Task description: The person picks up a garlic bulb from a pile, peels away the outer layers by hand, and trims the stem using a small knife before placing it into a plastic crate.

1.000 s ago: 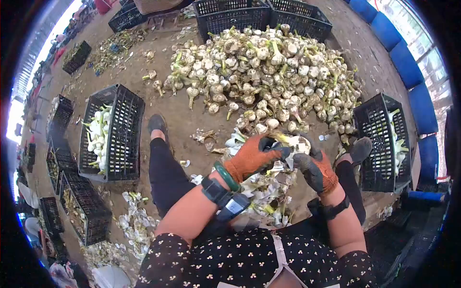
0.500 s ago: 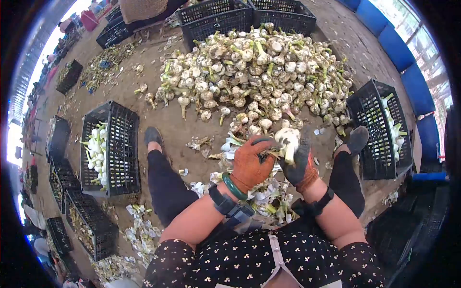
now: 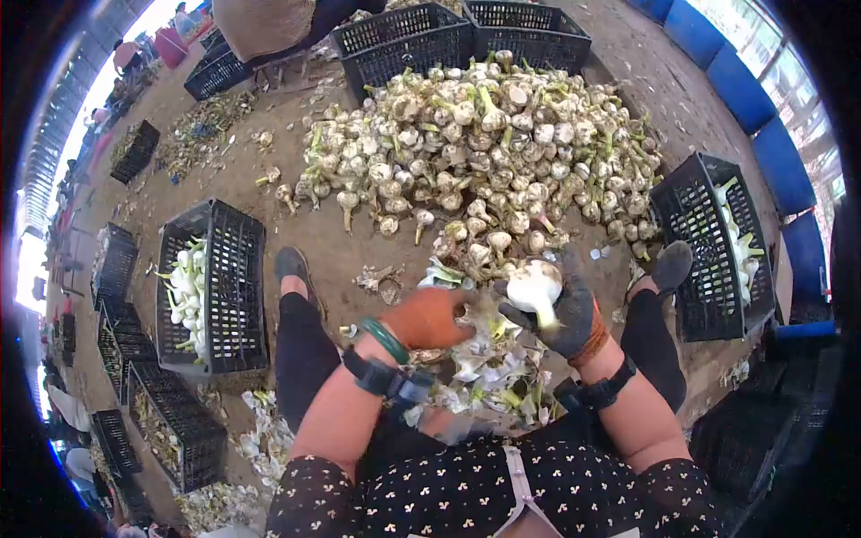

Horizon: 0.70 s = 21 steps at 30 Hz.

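My right hand, in a dark and orange glove, is closed round a garlic bulb that looks white and smooth, its stem pointing down. To the left, my left hand in an orange glove is blurred by motion; its fingers are smeared, and whether anything is in them cannot be made out. Below both hands lie peeled garlic skins between my legs. A large heap of unpeeled garlic stands in front of me on the floor.
Crates of cleaned garlic stand at the left and right. Behind the heap are two black crates. A seated person is at the upper left. More crates line the lower left, and blue panels the right.
My left hand has moved away from the bulb, left and downward. The bulb in my right hand now shows more clean white surface. The view has shifted slightly.
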{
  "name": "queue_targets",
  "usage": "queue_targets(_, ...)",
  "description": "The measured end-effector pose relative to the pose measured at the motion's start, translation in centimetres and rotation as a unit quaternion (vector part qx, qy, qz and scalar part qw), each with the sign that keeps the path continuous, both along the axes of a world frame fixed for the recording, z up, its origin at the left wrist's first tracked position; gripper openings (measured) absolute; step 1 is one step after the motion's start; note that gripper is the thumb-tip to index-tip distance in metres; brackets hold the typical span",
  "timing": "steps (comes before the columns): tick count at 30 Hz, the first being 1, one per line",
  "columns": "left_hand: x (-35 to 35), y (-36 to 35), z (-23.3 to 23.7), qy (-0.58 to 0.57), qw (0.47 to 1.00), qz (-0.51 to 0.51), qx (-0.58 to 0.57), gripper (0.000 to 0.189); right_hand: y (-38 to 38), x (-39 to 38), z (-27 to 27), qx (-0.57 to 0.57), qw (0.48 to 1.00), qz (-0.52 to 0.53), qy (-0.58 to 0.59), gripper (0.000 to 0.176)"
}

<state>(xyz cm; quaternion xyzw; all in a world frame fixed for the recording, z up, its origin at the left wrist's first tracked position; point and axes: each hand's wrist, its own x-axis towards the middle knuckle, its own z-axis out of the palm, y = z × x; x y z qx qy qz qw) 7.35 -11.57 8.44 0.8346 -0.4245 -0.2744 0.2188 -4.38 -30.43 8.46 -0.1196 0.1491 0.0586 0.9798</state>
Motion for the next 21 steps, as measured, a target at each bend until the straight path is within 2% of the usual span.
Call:
queue_targets(1,-1.4,-0.2,-0.5,-0.053,0.998,-0.036,-0.009,0.049,0.0,0.0,0.3,0.007,1.000,0.000,0.011,0.039)
queue_targets(2,-2.0,-0.6,-0.5,-0.036,0.995,0.057,-0.069,0.043,0.4,0.0,0.1,-0.028,0.999,-0.007,0.030,0.040)
queue_targets(3,-2.6,-1.0,0.4,-0.033,0.995,0.060,-0.066,0.043,0.5,-0.4,-1.3,-0.026,0.999,-0.004,0.034,0.040)
queue_targets(4,-2.8,-1.5,1.8,-0.018,0.989,0.098,-0.108,0.041,0.4,-0.9,-3.7,-0.259,0.966,-0.001,0.012,0.035)
queue_targets(5,-3.0,-1.9,2.6,-0.006,0.979,0.136,-0.149,0.038,0.4,-1.0,-5.0,-0.477,0.879,0.001,-0.013,0.031)
queue_targets(6,-3.4,-2.3,2.4,-0.055,0.979,0.131,-0.149,0.034,1.4,-0.9,0.9,-0.514,0.856,0.039,-0.033,0.032)
queue_targets(7,-3.6,-2.5,1.7,-0.057,0.978,0.135,-0.151,0.034,1.7,-0.6,-0.2,-0.610,0.788,-0.005,-0.086,0.031)
queue_targets(9,-3.9,-2.7,0.7,-0.120,0.959,0.135,-0.221,0.032,1.4,-0.5,0.0,-0.472,0.880,0.045,-0.011,0.028)
queue_targets(13,-4.8,-2.7,0.6,-0.198,0.966,0.087,-0.142,0.029,0.7,-0.9,0.2,-0.462,0.882,0.081,0.047,0.027)
queue_targets(15,-4.4,-2.3,0.1,-0.227,0.955,0.063,-0.182,0.027,-0.1,-1.2,0.5,-0.438,0.881,0.172,0.050,0.030)
queue_targets(16,-4.1,-2.2,0.0,-0.237,0.953,0.042,-0.186,0.026,-0.2,-1.5,0.1,-0.402,0.902,0.155,0.024,0.033)
queue_targets(17,-3.7,-2.2,0.1,-0.247,0.950,0.021,-0.190,0.026,0.0,-1.7,0.8,-0.400,0.903,0.155,0.026,0.033)
queue_targets(19,-3.3,-2.2,-0.1,-0.249,0.945,-0.005,-0.210,0.024,0.4,-2.0,3.0,-0.519,0.804,0.288,-0.041,0.036)
queue_targets(21,-3.5,-2.3,-0.2,-0.249,0.953,-0.062,-0.162,0.024,0.4,-2.2,1.1,-0.470,0.819,0.323,-0.055,0.039)
